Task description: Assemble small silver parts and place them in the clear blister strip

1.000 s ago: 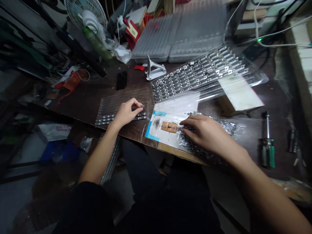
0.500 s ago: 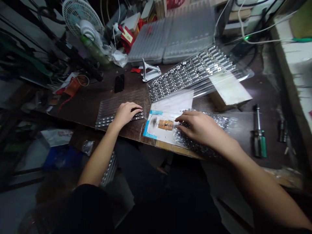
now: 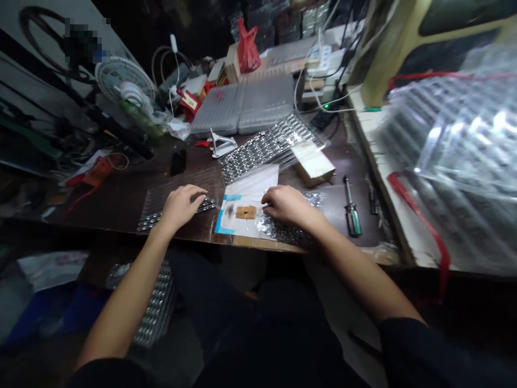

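My left hand (image 3: 180,207) rests over a clear ribbed tray (image 3: 177,186), thumb and forefinger apart beside a few rows of shiny metal pieces (image 3: 208,203). My right hand (image 3: 288,205) is bent over a heap of small metal parts on clear plastic (image 3: 278,229), fingers curled in; whether a part sits between the fingertips is hidden. Between the hands lies a small orange-brown block (image 3: 246,212) with a dark spot in its middle. It sits on a white sheet (image 3: 230,226) edged with blue tape.
A tray full of metal pieces (image 3: 258,148) lies tilted behind, against a pale block (image 3: 314,163). To the right are a green-handled screwdriver (image 3: 353,215) and stacked plastic-wrapped trays (image 3: 456,145). A white stand (image 3: 222,144), closed clear trays (image 3: 264,99) and a fan (image 3: 125,81) stand farther back.
The camera view has swung right and up, bringing the wrapped stack into sight. My right hand's fingers have curled in near the block. My left hand stays at the ribbed tray.
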`<state>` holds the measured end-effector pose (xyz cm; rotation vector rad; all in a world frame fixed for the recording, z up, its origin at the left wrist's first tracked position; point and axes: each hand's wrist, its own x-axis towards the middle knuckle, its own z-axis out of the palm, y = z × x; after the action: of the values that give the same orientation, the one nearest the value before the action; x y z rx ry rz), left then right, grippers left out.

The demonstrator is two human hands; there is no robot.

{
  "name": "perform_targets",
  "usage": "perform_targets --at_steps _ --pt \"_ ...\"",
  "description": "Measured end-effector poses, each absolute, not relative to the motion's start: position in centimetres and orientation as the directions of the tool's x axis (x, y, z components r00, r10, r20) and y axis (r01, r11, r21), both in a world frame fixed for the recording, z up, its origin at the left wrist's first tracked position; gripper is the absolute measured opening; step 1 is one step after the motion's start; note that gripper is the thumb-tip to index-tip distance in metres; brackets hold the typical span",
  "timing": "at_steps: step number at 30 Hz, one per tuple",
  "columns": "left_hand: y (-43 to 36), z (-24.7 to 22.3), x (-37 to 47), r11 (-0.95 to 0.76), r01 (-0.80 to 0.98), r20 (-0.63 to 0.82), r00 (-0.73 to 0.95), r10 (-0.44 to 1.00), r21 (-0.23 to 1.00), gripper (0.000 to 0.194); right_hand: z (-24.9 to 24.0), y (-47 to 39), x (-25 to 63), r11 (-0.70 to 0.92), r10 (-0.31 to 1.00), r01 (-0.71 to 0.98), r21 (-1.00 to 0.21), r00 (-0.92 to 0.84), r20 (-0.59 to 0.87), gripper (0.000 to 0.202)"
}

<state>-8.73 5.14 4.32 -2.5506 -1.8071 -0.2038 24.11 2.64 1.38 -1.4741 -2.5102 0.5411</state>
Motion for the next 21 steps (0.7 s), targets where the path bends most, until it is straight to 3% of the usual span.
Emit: perform_targets --at_steps 6,12,18,21 --pt "4.8 5.7 -3.3 -0.45 0.871 0.131 0.432 0.892 0.197 0.032 1.6 2.0 24.0 0.464 0.862 0.827 -0.318 -0.504 -0.056 0.021" --pt "10.1 6.6 7.3 -0.626 0.721 0.277 0.562 0.779 0.297 0.025 1.7 1.9 24.2 0.441 0.874 0.817 -0.372 -0.486 -0.03 0.023" --pt "15.1 5.8 18.2 -0.656 0.746 0.288 0.608 0.74 0.114 0.025 1.6 2.3 24.8 0.405 0.888 0.781 -0.476 -0.459 0.002 0.028" --pt "16.9 5.3 20.6 -0.646 0.759 0.282 0.603 0.746 0.085 0.022 1.1 2.8 24.8 0.421 0.878 0.739 -0.525 -0.478 0.03 0.031"
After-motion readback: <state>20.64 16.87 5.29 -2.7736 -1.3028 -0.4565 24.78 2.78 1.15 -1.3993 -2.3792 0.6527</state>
